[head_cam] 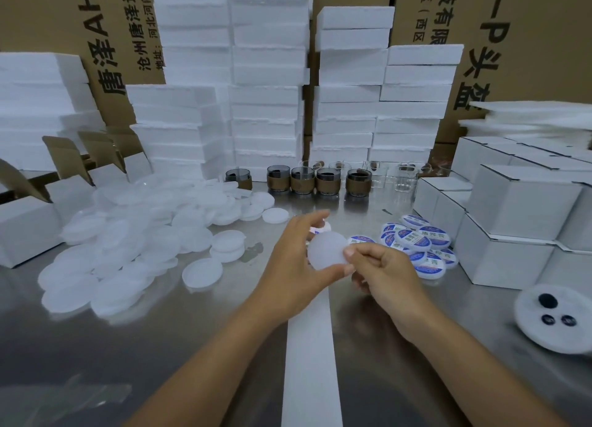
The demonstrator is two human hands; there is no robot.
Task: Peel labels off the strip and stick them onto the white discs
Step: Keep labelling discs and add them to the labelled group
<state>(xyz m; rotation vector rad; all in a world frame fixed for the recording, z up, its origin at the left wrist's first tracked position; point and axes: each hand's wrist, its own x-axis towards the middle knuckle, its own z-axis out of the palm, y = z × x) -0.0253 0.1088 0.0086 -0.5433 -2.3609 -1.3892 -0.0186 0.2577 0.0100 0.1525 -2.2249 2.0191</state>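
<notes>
I'm in a packing room or warehouse, at a steel table (pixel 192 346). Along its far edge, printed cardboard cartons (pixel 528 26) stand behind tall stacks of white foam blocks (pixel 266 74). Small white boxes (pixel 519 202) are piled at the right edge, and open-flapped boxes (pixel 73 196) at the left. A row of glass cups (pixel 326 181) in brown sleeves, a heap of white discs (pixel 128 234) and a cluster of labelled discs (pixel 413 239) show goods handled in batches.
</notes>
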